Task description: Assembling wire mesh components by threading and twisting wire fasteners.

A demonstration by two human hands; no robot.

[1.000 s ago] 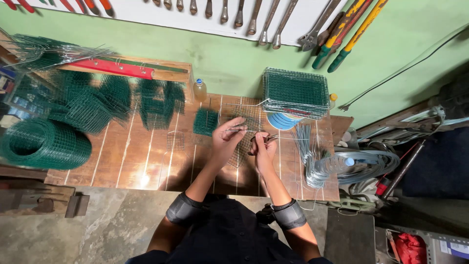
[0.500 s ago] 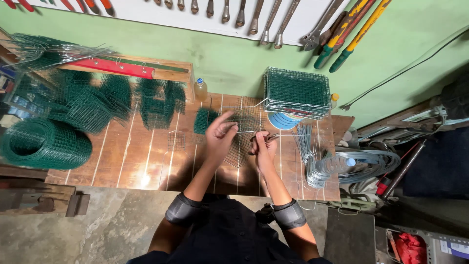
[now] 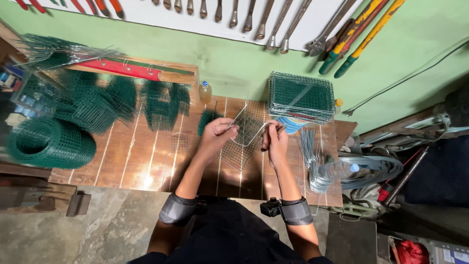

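Note:
Over a wooden table (image 3: 127, 161), my left hand (image 3: 218, 135) grips the left edge of a small bare-metal wire mesh panel (image 3: 244, 142), which is tilted up. My right hand (image 3: 274, 140) is closed on the right end of a bent wire along the panel's edge, and a thin dark tool seems to stick out of that fist. Both hands hold the work just above the tabletop.
A stack of green mesh panels (image 3: 301, 98) stands at the back right. Green mesh rolls (image 3: 49, 144) and cut pieces (image 3: 163, 102) lie left. Loose wire rods (image 3: 312, 156), a wire coil (image 3: 371, 168), a plastic bottle (image 3: 205, 91) and wall-hung tools (image 3: 273, 24) surround the table.
My left hand has shifted its grip along the mesh panel and lifted its edge, so the panel now tilts up between the hands. My right hand has hardly moved.

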